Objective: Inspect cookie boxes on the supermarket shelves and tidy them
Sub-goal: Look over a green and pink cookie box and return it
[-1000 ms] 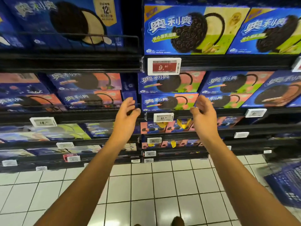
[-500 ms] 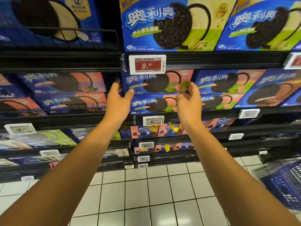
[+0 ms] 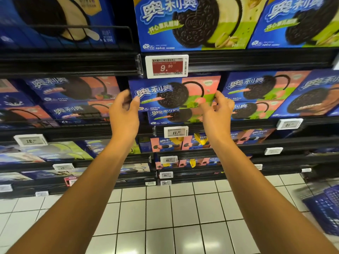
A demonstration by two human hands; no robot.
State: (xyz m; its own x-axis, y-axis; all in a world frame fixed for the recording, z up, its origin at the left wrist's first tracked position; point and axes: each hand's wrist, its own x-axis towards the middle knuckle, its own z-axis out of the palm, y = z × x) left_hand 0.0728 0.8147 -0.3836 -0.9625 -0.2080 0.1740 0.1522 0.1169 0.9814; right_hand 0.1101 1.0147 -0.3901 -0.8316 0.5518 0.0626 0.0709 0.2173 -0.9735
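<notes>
Both bare forearms rise from the lower corners of the frame and converge toward its centre. The left hand [image 3: 124, 114] is held upright, thumb forward and fingers [image 3: 123, 97] curled in a pinch. The right hand [image 3: 217, 114] mirrors it just right of centre, its fingers bent inward, knuckles facing the camera.

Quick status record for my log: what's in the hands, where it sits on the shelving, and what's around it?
held item: peach cookie box, tilted slightly
left hand: grips box's left edge
right hand: grips box's right edge
below it: matching box lying on the shelf
price tag above: 9.90
price tag below: 11.80
floor, right: blue basket
</notes>
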